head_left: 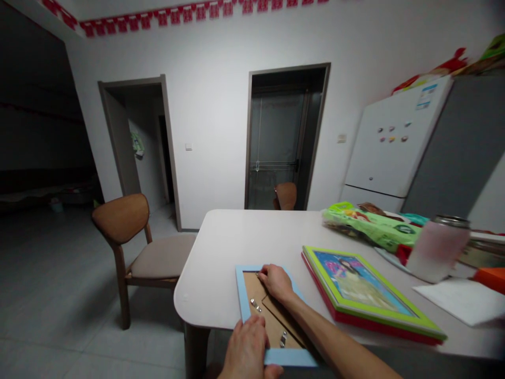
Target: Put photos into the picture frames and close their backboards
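A light blue picture frame [292, 358] lies face down at the near edge of the table, its brown backing board [252, 287] showing. My left hand [248, 342] grips the frame's near left part, fingers over the side and thumb low at the near edge. At the far end, my right hand [276, 281] has its fingers closed at a small metal clip [258, 273], which they partly cover. More metal fittings, one at the left [255, 305] and one near the front [283, 339], sit on the backing. My right forearm hides the frame's right side.
Right of the frame, a green-edged picture frame [363, 279] lies on a red one [386, 327] on the white table [221, 247]. Beyond are a green package [371, 226], a pink jar [440, 250] and white paper [465, 300]. A wooden chair [158, 258] stands left.
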The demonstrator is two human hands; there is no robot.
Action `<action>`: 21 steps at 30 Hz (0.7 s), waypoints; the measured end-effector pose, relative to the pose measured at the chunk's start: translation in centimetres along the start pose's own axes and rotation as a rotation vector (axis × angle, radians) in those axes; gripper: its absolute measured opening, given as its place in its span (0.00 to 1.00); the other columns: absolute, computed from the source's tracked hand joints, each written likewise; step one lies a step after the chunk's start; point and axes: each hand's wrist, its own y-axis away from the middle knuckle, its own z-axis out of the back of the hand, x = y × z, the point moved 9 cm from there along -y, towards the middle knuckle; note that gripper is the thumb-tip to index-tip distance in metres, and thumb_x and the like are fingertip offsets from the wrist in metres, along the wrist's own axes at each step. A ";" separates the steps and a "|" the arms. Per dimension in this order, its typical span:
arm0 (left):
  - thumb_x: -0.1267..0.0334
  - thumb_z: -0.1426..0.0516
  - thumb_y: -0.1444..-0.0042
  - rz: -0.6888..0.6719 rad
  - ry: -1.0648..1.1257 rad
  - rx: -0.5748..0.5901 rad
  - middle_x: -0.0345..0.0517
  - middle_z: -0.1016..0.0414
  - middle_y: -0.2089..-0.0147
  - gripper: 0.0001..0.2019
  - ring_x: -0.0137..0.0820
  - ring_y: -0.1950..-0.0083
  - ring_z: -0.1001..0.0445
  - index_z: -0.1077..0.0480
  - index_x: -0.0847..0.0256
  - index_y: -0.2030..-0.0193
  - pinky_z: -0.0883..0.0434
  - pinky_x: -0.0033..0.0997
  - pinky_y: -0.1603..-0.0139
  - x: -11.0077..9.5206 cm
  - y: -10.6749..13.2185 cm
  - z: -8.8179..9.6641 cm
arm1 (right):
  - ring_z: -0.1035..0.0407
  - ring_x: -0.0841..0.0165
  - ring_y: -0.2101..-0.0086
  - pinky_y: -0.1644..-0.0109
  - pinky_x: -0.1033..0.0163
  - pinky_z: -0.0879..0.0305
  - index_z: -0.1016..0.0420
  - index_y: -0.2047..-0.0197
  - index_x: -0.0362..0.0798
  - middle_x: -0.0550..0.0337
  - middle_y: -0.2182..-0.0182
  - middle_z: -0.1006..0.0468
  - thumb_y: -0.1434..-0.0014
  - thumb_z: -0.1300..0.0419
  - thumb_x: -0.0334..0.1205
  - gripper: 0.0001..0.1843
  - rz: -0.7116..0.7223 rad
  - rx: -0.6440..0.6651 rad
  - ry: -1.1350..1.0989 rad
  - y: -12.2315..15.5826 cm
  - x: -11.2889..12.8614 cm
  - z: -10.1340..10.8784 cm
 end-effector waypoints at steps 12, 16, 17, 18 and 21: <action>0.63 0.39 0.63 -0.008 0.030 -0.008 0.56 0.43 0.43 0.35 0.41 0.42 0.46 0.44 0.67 0.45 0.51 0.40 0.41 0.5 0.0 0.1 | 0.34 0.71 0.72 0.71 0.68 0.46 0.27 0.70 0.46 0.56 0.72 0.24 0.49 0.50 0.42 0.13 0.047 -0.020 -0.056 1.1 1.1 0.9; 0.63 0.40 0.62 -0.006 0.037 -0.034 0.54 0.43 0.42 0.33 0.39 0.41 0.47 0.43 0.65 0.46 0.52 0.40 0.40 0.4 0.1 0.5 | 0.34 0.72 0.71 0.66 0.69 0.44 0.25 0.75 0.48 0.60 0.75 0.24 0.52 0.48 0.38 0.10 0.227 0.072 -0.111 3.8 3.5 0.8; 0.63 0.40 0.62 -0.002 0.038 -0.035 0.54 0.43 0.42 0.32 0.39 0.41 0.47 0.42 0.65 0.47 0.52 0.39 0.40 0.4 0.1 0.6 | 0.34 0.71 0.71 0.65 0.69 0.44 0.25 0.76 0.48 0.61 0.75 0.24 0.53 0.47 0.38 0.09 0.273 0.084 -0.118 4.5 4.1 0.9; 0.63 0.40 0.62 0.001 0.037 -0.036 0.54 0.43 0.43 0.31 0.39 0.41 0.47 0.41 0.65 0.48 0.52 0.39 0.40 0.3 0.2 0.6 | 0.34 0.71 0.70 0.64 0.68 0.45 0.25 0.76 0.48 0.60 0.75 0.25 0.53 0.47 0.37 0.09 0.311 0.084 -0.120 5.2 4.6 1.0; 0.64 0.40 0.61 -0.004 0.027 -0.048 0.53 0.42 0.43 0.30 0.39 0.42 0.47 0.41 0.64 0.48 0.52 0.40 0.41 0.0 0.3 0.9 | 0.35 0.69 0.68 0.61 0.66 0.45 0.25 0.75 0.48 0.59 0.74 0.25 0.52 0.48 0.36 0.11 0.366 0.030 -0.118 6.5 5.4 1.8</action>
